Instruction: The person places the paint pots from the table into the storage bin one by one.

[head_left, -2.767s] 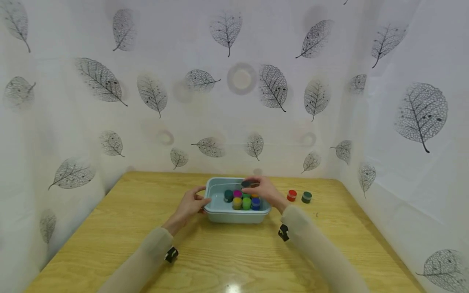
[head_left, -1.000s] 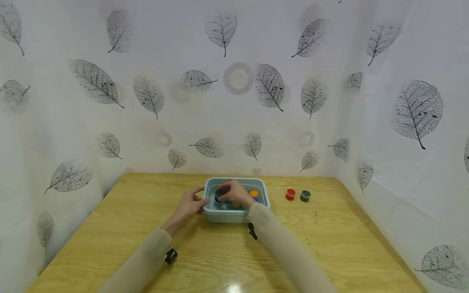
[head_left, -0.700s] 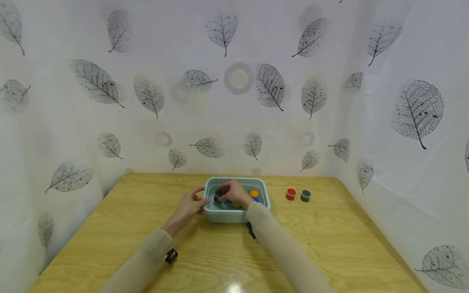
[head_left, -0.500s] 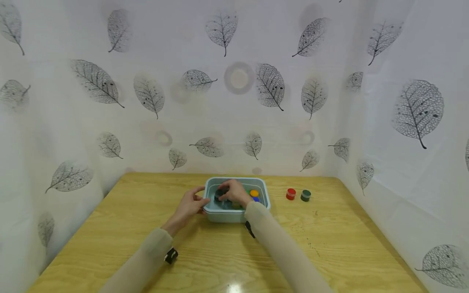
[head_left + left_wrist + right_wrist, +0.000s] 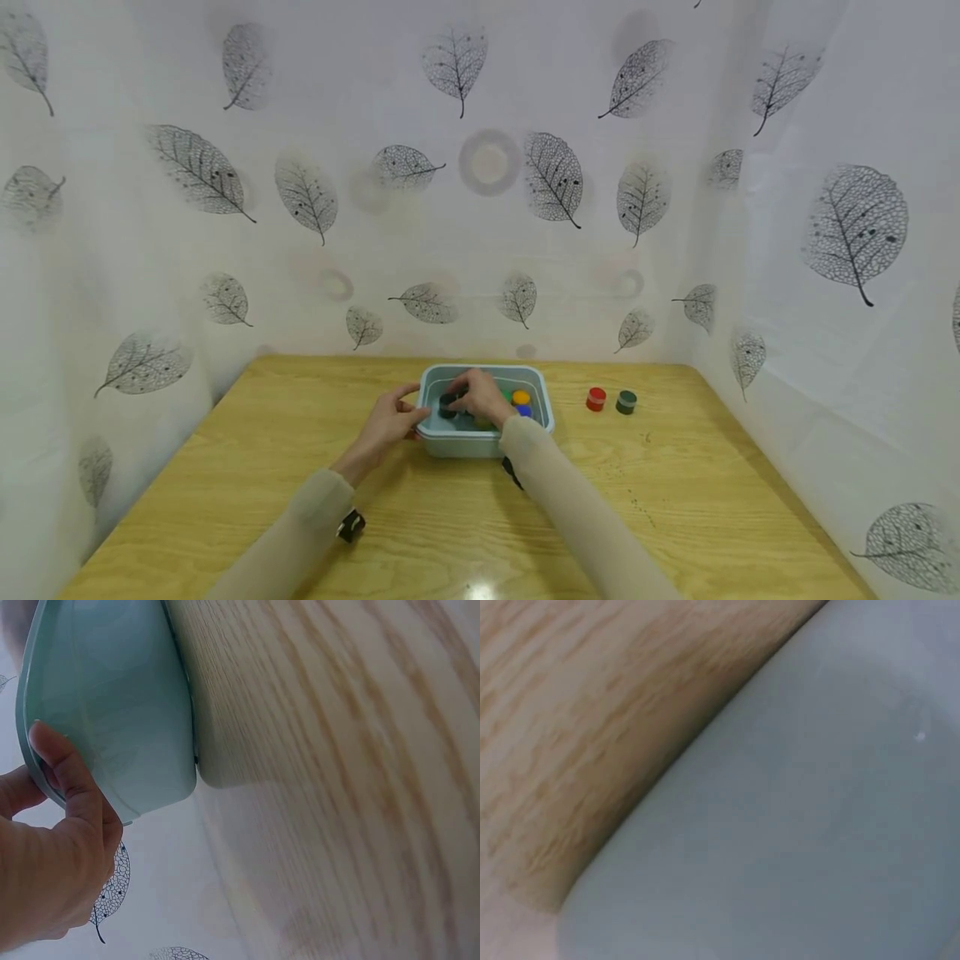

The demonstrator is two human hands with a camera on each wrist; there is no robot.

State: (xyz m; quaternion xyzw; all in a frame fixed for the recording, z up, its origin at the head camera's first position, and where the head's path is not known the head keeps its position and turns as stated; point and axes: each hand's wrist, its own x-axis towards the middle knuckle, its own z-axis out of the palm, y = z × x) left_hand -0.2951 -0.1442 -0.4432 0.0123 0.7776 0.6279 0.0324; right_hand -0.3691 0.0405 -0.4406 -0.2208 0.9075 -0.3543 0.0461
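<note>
A pale blue-green plastic tub (image 5: 465, 447) stands near the table's back edge. My left hand (image 5: 385, 423) grips its left rim; the left wrist view shows thumb and fingers of that hand (image 5: 67, 840) pinching the tub's edge (image 5: 131, 697). Inside the tub my right hand (image 5: 482, 396) holds a small black paint jar (image 5: 447, 407) by its fingertips, at the left part of the floor. To the right of it sit an orange jar (image 5: 521, 397) and a blue jar (image 5: 522, 411). Other jars are mostly hidden under the right hand. Only the tub's outer wall (image 5: 780, 810) fills the right wrist view.
A red jar (image 5: 596, 399) and a dark green jar (image 5: 626, 402) stand on the wooden table (image 5: 420, 533), right of the tub. A white curtain (image 5: 480, 250) with leaf prints encloses the table at the back and sides.
Since the oldest frame, my right hand has carried the black jar from above the tub's right side leftward and down inside. Over the last second it barely moves. The left hand stays on the rim.
</note>
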